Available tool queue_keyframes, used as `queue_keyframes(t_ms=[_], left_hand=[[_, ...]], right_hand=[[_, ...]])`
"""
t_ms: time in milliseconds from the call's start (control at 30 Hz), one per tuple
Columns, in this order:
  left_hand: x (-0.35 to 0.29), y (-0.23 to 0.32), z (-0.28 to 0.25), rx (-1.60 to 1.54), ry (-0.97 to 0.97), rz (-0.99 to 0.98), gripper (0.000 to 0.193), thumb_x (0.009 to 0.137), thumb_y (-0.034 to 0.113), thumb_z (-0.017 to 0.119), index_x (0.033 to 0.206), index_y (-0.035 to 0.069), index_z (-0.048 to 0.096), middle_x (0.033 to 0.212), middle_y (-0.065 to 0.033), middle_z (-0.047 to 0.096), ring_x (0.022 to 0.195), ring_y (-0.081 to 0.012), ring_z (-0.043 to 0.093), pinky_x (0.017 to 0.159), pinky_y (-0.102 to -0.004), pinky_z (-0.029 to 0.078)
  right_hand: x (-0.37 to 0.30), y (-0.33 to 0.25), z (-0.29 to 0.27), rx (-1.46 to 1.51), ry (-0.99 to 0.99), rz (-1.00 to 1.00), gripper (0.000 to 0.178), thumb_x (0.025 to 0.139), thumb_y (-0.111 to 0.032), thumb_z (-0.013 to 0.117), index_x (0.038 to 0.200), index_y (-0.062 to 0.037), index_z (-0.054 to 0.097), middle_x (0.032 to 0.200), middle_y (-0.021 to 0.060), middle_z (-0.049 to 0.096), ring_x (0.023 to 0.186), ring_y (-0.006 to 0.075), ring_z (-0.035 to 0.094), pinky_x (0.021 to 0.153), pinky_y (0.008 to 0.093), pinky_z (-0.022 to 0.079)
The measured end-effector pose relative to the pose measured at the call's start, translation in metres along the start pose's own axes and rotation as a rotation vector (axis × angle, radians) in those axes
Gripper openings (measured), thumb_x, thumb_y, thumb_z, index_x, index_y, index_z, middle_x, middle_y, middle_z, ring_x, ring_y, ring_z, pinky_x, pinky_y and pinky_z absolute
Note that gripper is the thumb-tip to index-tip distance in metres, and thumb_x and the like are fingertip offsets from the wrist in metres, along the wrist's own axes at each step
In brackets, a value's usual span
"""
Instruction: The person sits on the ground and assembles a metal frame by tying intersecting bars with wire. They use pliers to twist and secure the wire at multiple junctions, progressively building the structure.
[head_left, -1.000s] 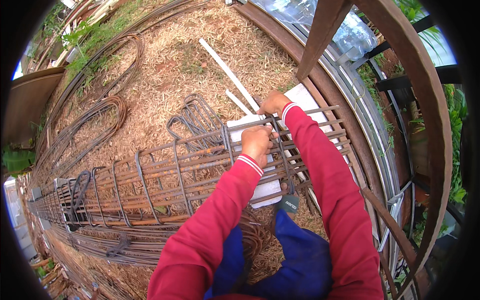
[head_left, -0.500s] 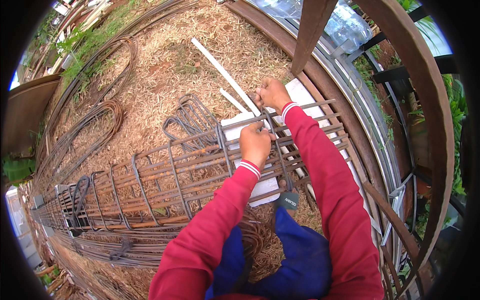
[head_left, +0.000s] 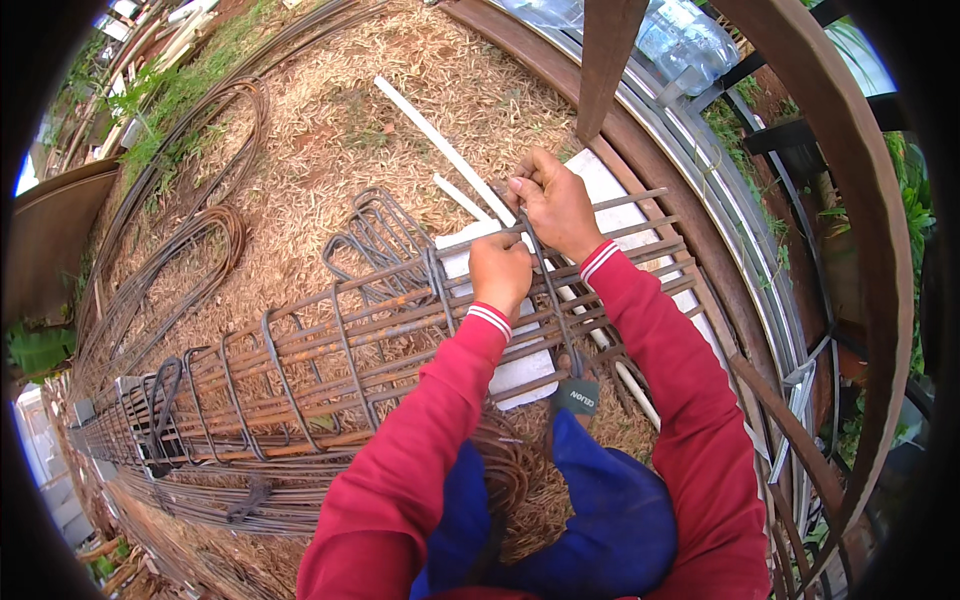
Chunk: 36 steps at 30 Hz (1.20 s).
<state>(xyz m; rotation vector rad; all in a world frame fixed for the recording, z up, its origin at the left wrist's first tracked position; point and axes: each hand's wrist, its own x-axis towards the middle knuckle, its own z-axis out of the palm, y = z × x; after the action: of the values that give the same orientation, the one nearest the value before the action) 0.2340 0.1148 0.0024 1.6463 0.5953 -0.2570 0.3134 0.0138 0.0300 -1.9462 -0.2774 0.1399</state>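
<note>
A long cage of rusty steel reinforcing bars (head_left: 300, 350) runs from far left to the right in front of me, ringed by several bent stirrups (head_left: 349, 352). Toward its right end my left hand (head_left: 501, 270) is closed over the top bar, beside a dark stirrup (head_left: 552, 290). At that stirrup's upper corner my right hand (head_left: 562, 205) has thumb and forefinger pinched together. Whatever they hold is too small to make out. White boards (head_left: 526, 372) lie beneath the bars, and two white strips (head_left: 430, 130) lie beyond my hands.
Loose bent stirrups (head_left: 378, 235) lie on straw-covered ground behind the cage. Coiled bars (head_left: 225, 235) spread at left. A rusty curved metal frame (head_left: 885, 300) rises close on my right, near metal rails (head_left: 700, 150) and clear plastic bottles (head_left: 690, 45). My shoe (head_left: 577, 396) is under the cage.
My right hand has turned and shifted slightly, its fingers now pinched above the stirrup's corner. My left hand has moved slightly left and its fist has closed more. The cage stays in place.
</note>
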Motion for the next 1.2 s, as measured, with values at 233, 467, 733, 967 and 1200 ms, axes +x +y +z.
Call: queue_keyframes(t_ms=[233,467,733,967,1200], left_hand=[[-0.003,0.007,0.005,-0.147,0.019,-0.026,0.02,0.086,0.0,0.056,0.087,-0.008,0.075,0.067,-0.0109,0.068,0.056,-0.0139,0.056,0.053,-0.0317,0.043],[-0.002,0.01,-0.002,-0.265,-0.053,-0.111,0.017,0.09,0.0,0.057,0.088,-0.01,0.071,0.073,-0.0089,0.067,0.054,-0.0093,0.047,0.048,-0.0267,0.033],[0.006,0.026,-0.011,-0.268,-0.094,-0.206,0.015,0.091,0.002,0.059,0.088,-0.008,0.069,0.072,-0.01,0.064,0.049,-0.0096,0.045,0.042,-0.0268,0.028],[0.025,0.05,-0.011,-0.091,-0.127,-0.251,0.022,0.098,0.015,0.062,0.088,-0.004,0.067,0.069,-0.0077,0.062,0.047,-0.0124,0.05,0.039,-0.028,0.031],[0.062,0.06,-0.007,0.549,-0.313,-0.129,0.019,0.094,0.02,0.069,0.093,0.001,0.071,0.058,-0.0054,0.06,0.045,-0.0127,0.051,0.04,-0.0303,0.037]], right_hand=[[0.01,0.001,-0.004,0.27,0.032,0.204,0.007,0.099,0.0,0.055,0.094,-0.0011,0.051,0.078,0.0064,0.066,0.071,0.0121,0.066,0.065,0.0269,0.053],[-0.011,0.002,-0.004,0.122,0.053,0.039,0.006,0.098,0.001,0.056,0.095,-0.001,0.052,0.081,0.0069,0.068,0.076,0.0123,0.066,0.069,0.0272,0.054],[-0.067,0.012,-0.005,0.477,0.145,0.113,0.005,0.101,0.002,0.055,0.097,-0.0003,0.052,0.096,0.0133,0.072,0.096,0.0158,0.07,0.086,0.0289,0.056],[-0.074,0.018,-0.004,0.644,0.172,0.139,0.003,0.103,-0.001,0.053,0.101,0.0003,0.051,0.102,0.016,0.071,0.101,0.0197,0.07,0.091,0.0335,0.059],[-0.073,0.02,-0.009,0.656,0.223,0.252,0.005,0.104,-0.004,0.051,0.103,0.0003,0.05,0.103,0.0164,0.07,0.103,0.0243,0.071,0.092,0.0354,0.06]])
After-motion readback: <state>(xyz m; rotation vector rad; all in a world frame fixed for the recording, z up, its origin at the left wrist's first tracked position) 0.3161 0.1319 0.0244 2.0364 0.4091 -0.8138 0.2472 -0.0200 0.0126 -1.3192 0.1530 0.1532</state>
